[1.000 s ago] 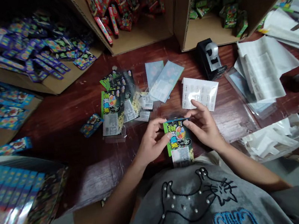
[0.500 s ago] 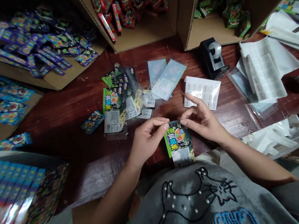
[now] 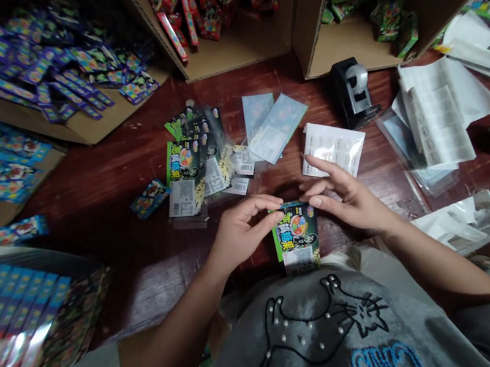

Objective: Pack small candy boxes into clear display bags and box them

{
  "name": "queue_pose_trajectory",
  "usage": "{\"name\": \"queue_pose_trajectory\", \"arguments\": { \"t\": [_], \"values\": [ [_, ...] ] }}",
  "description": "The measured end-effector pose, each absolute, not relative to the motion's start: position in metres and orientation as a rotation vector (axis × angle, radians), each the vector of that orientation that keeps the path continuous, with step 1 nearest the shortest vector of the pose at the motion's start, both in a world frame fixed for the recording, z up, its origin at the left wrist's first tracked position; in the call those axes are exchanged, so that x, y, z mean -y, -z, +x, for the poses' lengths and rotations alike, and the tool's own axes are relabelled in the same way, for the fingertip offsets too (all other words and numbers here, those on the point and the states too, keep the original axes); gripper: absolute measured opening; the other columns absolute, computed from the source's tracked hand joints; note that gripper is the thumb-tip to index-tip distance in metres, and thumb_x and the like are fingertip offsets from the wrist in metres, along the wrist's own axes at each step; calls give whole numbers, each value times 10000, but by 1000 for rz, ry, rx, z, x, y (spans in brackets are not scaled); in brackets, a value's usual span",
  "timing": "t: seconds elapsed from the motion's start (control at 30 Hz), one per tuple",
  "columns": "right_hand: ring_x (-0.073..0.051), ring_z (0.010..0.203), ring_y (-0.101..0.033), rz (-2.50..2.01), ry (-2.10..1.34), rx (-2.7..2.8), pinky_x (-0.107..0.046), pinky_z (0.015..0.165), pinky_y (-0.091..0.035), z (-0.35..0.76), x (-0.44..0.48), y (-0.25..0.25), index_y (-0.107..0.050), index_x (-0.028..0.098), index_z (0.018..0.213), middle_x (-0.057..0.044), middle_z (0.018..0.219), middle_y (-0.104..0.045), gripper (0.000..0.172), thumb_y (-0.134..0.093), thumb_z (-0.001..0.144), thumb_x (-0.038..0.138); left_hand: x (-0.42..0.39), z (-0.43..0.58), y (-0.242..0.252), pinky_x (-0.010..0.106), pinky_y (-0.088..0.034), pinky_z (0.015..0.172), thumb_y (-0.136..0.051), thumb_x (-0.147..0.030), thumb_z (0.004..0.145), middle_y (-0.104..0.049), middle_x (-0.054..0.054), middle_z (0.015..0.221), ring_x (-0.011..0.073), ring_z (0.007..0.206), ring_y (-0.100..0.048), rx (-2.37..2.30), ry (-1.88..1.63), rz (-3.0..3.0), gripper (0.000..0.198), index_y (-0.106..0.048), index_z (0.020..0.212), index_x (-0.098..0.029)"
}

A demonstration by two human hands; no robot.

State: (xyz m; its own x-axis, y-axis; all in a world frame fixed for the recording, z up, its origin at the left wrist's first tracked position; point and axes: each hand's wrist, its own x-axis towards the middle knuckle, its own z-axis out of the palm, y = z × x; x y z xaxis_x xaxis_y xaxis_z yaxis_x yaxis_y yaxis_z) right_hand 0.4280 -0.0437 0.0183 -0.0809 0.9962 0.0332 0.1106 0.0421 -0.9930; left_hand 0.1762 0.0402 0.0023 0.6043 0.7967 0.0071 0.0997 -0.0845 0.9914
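Note:
A black and green printed packet (image 3: 296, 231) with a white label hangs upright at the table's front edge, close to my shirt. My left hand (image 3: 247, 226) pinches its top left corner between thumb and fingers. At the top right corner, my right hand (image 3: 345, 198) closes its thumb and lower fingers on the edge, with the index finger raised. A thin blue strip shows along the packet's top edge between my hands; what it belongs to is hidden. Similar printed packets (image 3: 183, 162) lie fanned beyond my left hand, beside a small blue box (image 3: 149, 198).
Cardboard boxes of purple (image 3: 36, 74), red (image 3: 207, 3) and green (image 3: 389, 21) small packs line the back. A tape dispenser (image 3: 354, 95), a sticker sheet (image 3: 334, 144) and white papers (image 3: 436, 116) lie right. Multicoloured packs (image 3: 20, 324) fill a container at left.
The packet and both hands have shifted slightly right and down. A blue strip shows more clearly at the packet's top edge, and my right hand has moved a little outward.

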Motion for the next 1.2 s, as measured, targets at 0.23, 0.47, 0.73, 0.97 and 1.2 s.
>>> {"name": "queue_pose_trajectory", "arguments": {
  "t": [0.23, 0.47, 0.73, 0.97, 1.2],
  "values": [
    [-218, 1074, -638, -1276, -1014, 1868, -408, 969, -536, 435, 20, -48, -734, 231, 998, -48, 1059, -678, 95, -772, 977, 316, -39, 181, 2, 295, -633, 917, -792, -233, 937, -841, 65, 1079, 163, 991, -796, -775, -719, 1646, 52, -814, 977, -208],
    [-257, 1164, -639, -1382, -795, 1957, -443, 992, -566, 421, 19, -36, -656, 245, 1210, -90, 1183, -649, 209, -713, 1011, 269, -35, 178, -3, 313, -643, 927, -779, -231, 939, -846, 66, 1057, 171, 981, -799, -823, -753, 1645, 49, -812, 961, -202],
    [-254, 1148, -691, -1168, -677, 2170, -452, 1002, -578, 373, -26, -15, -727, 273, 1275, -89, 1192, -726, 263, -595, 1093, 409, -39, 118, -2, 373, -653, 974, -776, -322, 930, -853, 71, 1089, 213, 1016, -811, -1093, -914, 1538, 121, -817, 967, -215],
    [-427, 1476, -481, -1570, -578, 2305, -614, 1223, -433, 303, -115, 3, -430, 126, 1656, -228, 1622, -514, 826, -612, 1024, 626, -59, -34, -15, 489, -656, 951, -705, -409, 921, -850, 64, 1105, 293, 1017, -803, -1745, -784, 1721, 198, -815, 994, -262],
    [-385, 1397, -535, -1800, -641, 2242, -546, 1204, -416, 255, -200, 0, -600, -10, 1425, -302, 1455, -618, 440, -413, 1097, 216, -105, 71, 14, 458, -494, 1210, -703, -318, 990, -754, 115, 1366, 286, 1320, -676, -1571, -697, 2092, 278, -752, 1245, -218]
  ]
}}
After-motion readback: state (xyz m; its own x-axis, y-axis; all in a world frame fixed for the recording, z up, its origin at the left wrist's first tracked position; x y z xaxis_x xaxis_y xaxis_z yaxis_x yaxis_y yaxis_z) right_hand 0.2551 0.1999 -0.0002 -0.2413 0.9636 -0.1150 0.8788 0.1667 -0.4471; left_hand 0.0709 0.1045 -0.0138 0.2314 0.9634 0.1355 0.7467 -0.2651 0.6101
